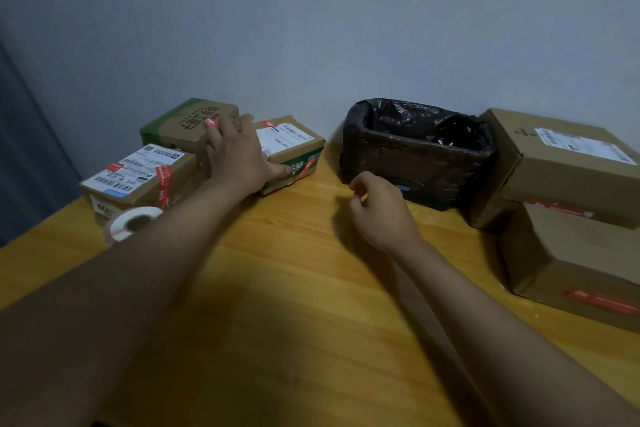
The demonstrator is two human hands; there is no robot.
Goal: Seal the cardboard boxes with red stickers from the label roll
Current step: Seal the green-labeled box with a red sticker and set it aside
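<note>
Cardboard box (292,149) with the white shipping label, lying at the back left of the wooden table (311,288), long axis running left-front to right-back, a red sticker (306,168) folded over its near right edge. Held down by the left hand (239,156), fingers spread flat across its left end, thumb along the front face; right hand (377,208) hovering apart to the right, near the black-lined bin (415,149), fingers loosely curled, anything pinched too small to tell. Label roll (133,222) lying flat at front left, partly hidden by the left forearm, likely nearer the left hand; more boxes (571,184) stacked at right.
</note>
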